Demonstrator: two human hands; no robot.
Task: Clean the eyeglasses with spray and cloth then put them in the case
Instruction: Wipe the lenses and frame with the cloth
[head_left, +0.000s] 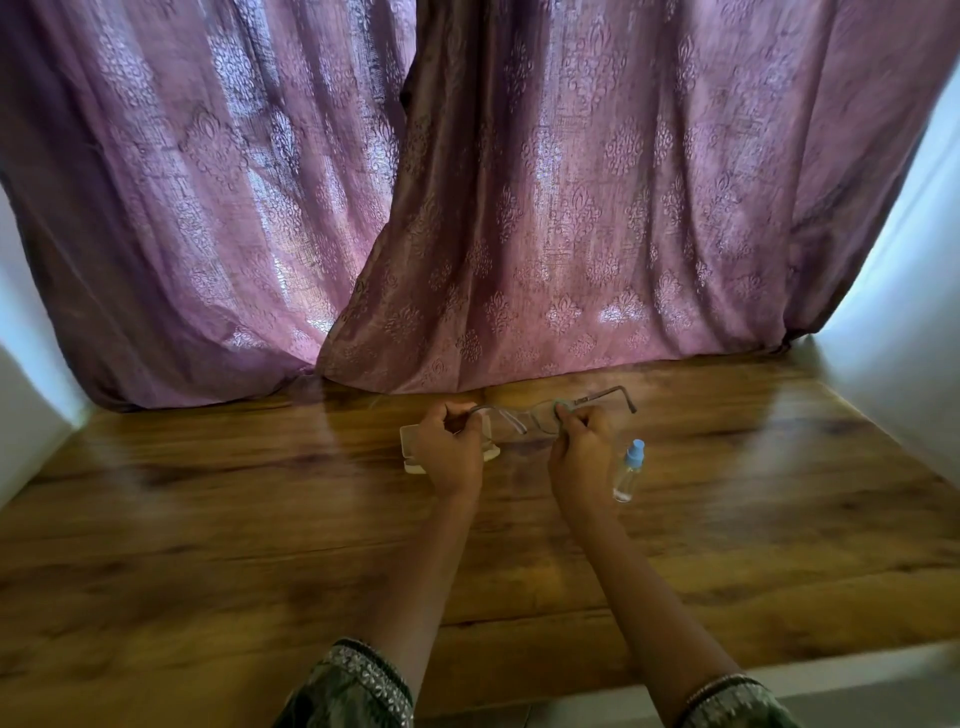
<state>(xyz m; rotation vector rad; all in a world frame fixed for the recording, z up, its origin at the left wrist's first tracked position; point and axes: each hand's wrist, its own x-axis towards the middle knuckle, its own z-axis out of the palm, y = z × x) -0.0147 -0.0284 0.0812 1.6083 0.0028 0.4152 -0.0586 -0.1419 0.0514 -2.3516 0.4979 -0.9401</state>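
Two hands hold the eyeglasses (524, 418) just above the wooden table (260, 493), in front of a purple curtain (519, 208). Farthest left, the white case (413, 441) lies on the table, partly hidden by the left hand (451, 447); whether its lid is up cannot be told. That hand is curled round the left end of the frame and steadies it. The glasses span the gap between the hands with both temples unfolded, the right one jutting out past the right hand. A scrap of teal cloth (562, 404) shows at the right lens, pinched there by the thumb and fingers of the right hand (582, 447). Just beside that wrist, the clear spray bottle (627, 473) with a blue cap stands on the table.

The step looks like wiping the right lens. To do it well, the left hand should brace the frame near the hinge, not by the thin temple, so rubbing does not twist it. Light circular strokes with cloth on both faces would suit, bare fingertips kept off the glass. The right elbow should mind the bottle.
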